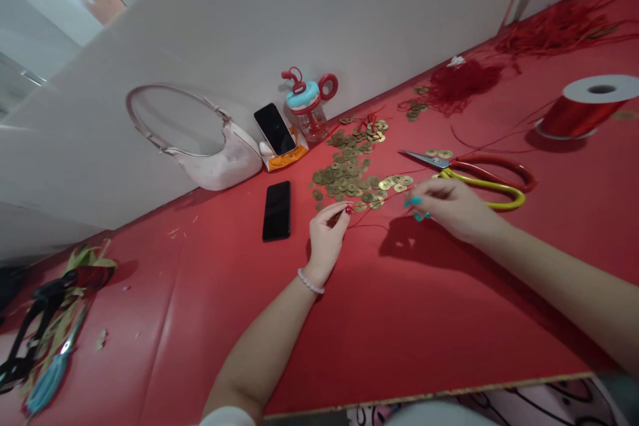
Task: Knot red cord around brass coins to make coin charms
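Observation:
My left hand (327,233) is closed in a pinch on a thin red cord (372,208), near the front of a pile of brass coins with holes (344,170). To its right, my right hand (439,203) pinches the same cord, which runs between the two hands. Any coin or knot inside the left fingers is too small to make out. Just behind the right hand lies a pair of scissors (479,176) with one red and one yellow handle. A spool of red cord (579,110) stands farther right.
A black phone (277,211) lies left of the coins. Behind it are a white handbag (214,160), another phone (274,128) leaning on an orange packet, and a cup with a blue lid (309,106). Red cords (559,30) heap at the back right. Blue-handled scissors (50,373) lie far left.

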{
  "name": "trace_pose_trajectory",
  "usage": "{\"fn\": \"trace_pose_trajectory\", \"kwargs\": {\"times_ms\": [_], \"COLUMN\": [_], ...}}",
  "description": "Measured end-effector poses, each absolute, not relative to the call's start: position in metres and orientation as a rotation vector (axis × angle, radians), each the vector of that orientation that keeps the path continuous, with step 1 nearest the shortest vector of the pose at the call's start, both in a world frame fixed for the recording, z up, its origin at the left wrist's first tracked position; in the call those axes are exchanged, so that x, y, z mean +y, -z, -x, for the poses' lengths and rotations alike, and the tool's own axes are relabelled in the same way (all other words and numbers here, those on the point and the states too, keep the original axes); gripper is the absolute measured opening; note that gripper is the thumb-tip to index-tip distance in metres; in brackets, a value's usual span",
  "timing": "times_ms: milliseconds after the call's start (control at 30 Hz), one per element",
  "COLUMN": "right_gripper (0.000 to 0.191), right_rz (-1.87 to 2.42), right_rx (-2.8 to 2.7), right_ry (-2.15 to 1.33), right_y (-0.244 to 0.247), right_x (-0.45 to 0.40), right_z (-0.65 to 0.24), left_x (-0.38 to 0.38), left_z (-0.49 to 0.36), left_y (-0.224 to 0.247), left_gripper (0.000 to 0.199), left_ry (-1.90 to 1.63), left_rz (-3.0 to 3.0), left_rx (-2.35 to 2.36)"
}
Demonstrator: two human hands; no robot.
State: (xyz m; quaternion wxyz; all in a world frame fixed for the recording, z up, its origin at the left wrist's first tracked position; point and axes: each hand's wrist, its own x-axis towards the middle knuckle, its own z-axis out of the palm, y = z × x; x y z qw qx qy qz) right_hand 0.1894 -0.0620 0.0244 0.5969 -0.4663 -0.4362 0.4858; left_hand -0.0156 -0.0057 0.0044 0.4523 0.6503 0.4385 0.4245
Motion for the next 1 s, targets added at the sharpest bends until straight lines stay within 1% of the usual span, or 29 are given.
{"fn": "trace_pose_trajectory", "kwargs": {"times_ms": [67,167,233,333,533,800,1000], "right_gripper": [0.023,0.027,0.029,0.028,0.028,0.029,0.018], "right_rz": [1.200,1.287,1.259,1.216,1.228,1.311,1.301], "right_rx": [-1.307,-1.791,-1.976,-2.113,-2.151,-2.056,-1.869], "right_ry": [-1.088,-0.761,-0.557,-0.378,-0.263,-0.272,-0.338], "right_y": [-0.025,-0.024,-0.021,-0.015,-0.010,-0.009,-0.010], "right_x": [-0.066,-0.071,-0.073,-0.074,-0.073,-0.072,-0.071], "right_z": [-0.179,-0.165,-0.160,-0.156,-0.153,-0.153,-0.153], "left_x": [-0.007,-0.008,-0.009,-0.011,-0.013,-0.017,-0.017], "left_z": [0.015,0.014,0.014,0.013,0.012,0.011,0.010], "left_y": [-0.006,-0.009,-0.010,-0.011,-0.010,-0.012,-0.010], "left_gripper": [0.019,0.017,0.016,0.015,0.014,0.014,0.015], "left_ry": [-1.037,-1.029,-1.033,-1.033,-1.029,-1.006,-1.009], "left_rz": [-1.625,-1.662,-1.695,-1.743,-1.790,-1.885,-1.930], "left_rx": [1.076,1.051,1.025,0.989,0.931,0.839,0.799]}}
